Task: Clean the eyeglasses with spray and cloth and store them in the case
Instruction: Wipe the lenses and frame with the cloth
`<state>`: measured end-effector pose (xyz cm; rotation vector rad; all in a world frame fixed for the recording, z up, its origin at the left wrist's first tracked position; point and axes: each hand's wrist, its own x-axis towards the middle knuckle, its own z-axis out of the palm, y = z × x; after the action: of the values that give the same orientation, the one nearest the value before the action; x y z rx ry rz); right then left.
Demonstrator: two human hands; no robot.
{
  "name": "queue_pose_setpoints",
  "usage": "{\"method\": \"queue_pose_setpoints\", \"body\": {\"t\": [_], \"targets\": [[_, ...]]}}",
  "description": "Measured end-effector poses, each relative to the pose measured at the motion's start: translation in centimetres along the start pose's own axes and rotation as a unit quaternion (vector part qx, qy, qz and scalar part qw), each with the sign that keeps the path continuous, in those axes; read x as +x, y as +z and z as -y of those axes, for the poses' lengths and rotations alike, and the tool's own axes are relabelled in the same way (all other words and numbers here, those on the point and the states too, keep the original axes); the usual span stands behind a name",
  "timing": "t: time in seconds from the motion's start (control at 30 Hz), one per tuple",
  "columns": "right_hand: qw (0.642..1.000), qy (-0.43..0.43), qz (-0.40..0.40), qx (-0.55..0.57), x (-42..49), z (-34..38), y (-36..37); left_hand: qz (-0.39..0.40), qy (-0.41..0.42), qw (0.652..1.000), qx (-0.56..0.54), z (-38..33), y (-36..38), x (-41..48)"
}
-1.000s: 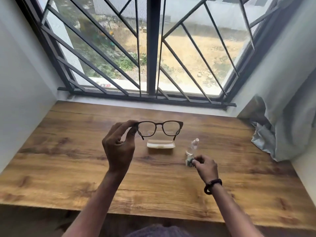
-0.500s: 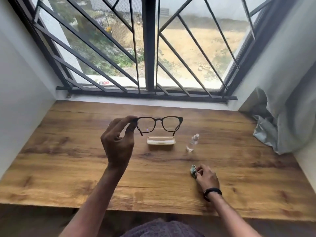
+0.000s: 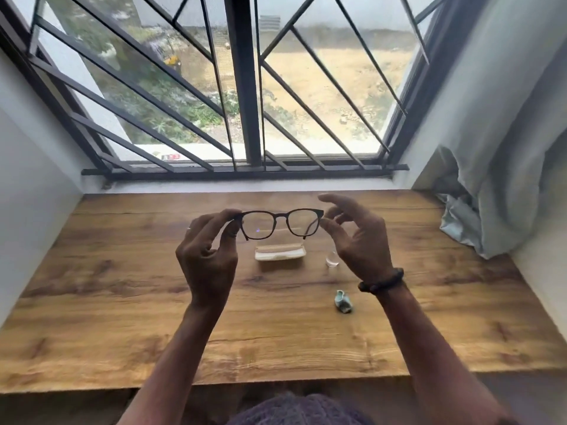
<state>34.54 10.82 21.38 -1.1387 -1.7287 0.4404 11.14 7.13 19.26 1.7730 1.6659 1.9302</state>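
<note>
Dark-framed eyeglasses (image 3: 280, 214) are held up above the wooden table (image 3: 122, 302), lenses facing me. My left hand (image 3: 205, 259) pinches their left corner between thumb and forefinger. My right hand (image 3: 359, 240), slightly blurred, is at the right corner, where its thumb and a bent finger close on the hinge while the index finger sticks up. A pale open case (image 3: 279, 252) lies on the table just beyond and below the glasses. The small clear spray bottle (image 3: 332, 259) stands to its right, mostly hidden behind my right hand. A crumpled light-green cloth (image 3: 343, 302) lies loose near my right wrist.
A barred window (image 3: 245, 87) closes off the far side of the table. White walls stand on both sides. A bunched grey curtain (image 3: 491, 210) spills onto the table's back right corner. The table's front edge is close to my body.
My right hand let go of the cloth on the table and rose to the right end of the glasses. My left hand kept its hold on them.
</note>
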Motion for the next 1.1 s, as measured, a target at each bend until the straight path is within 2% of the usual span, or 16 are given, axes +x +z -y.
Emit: {"method": "queue_pose_setpoints", "body": {"t": [0.13, 0.33, 0.43, 0.6, 0.73, 1.1], "targets": [[0.999, -0.043, 0.009, -0.026, 0.4, 0.3, 0.4, -0.004, -0.010, 1.000, -0.011, -0.4, -0.2, 0.3], [0.999, -0.023, -0.018, -0.031, -0.3, -0.3, 0.9, 0.010, -0.034, 0.998, -0.044, -1.0, -0.5, 0.0], [0.999, -0.018, -0.025, -0.035, -0.4, -0.3, 0.9, 0.023, -0.074, 0.994, -0.082, -1.0, -0.4, -0.4], [0.999, -0.016, -0.025, -0.036, -0.6, -0.2, 0.6, 0.023, -0.167, 0.974, -0.154, -1.7, -0.3, -0.6], [0.999, -0.017, -0.026, -0.039, -0.8, 0.0, 0.6, 0.001, -0.240, 0.945, -0.223, -2.3, -0.1, -0.6], [0.999, -0.011, -0.037, -0.029, -0.7, 0.3, 0.1, 0.043, -0.287, 0.911, -0.293, -3.1, -0.5, -0.7]]}}
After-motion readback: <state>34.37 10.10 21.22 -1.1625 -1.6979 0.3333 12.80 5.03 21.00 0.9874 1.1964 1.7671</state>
